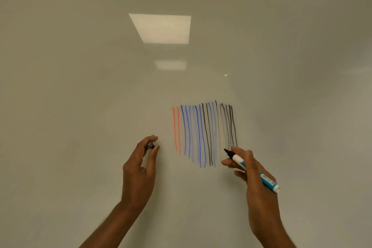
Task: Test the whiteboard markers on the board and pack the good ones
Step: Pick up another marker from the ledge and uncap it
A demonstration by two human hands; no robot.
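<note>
From my remote seat I see both bare hands raised in front of a glossy whiteboard (80, 86) that fills the whole view.

The right hand (251, 173) grips an uncapped marker (238, 159), fingers and thumb curled round its barrel, with the far end sticking out past the back of the hand to the lower right. The black tip (226, 150) points up and to the left, just beside the lower ends of the rightmost black lines; I cannot tell whether it touches the board. Behind the tip comes a black neck, then a white section, then a teal barrel ending in a white plug. The barrel carries a white label strip (267, 179) with dark print on it, perhaps a barcode; it is too small and blurred for me to read.

The left hand (138, 169) pinches a small dark cap (150, 145) between thumb and fingertips, end-on to the camera, well apart from the marker and left of the drawn lines.

On the board, between and above the hands, stands a row of near-vertical test lines: two red lines (174, 129) on the left, blue lines (198, 135) in the middle with two black ones among them, and black lines (231, 127) on the right, some strong and some faint and grey.

A large bright reflection (163, 28) of a square light panel shows higher up, and a smaller reflection (170, 65) beneath it.
</note>
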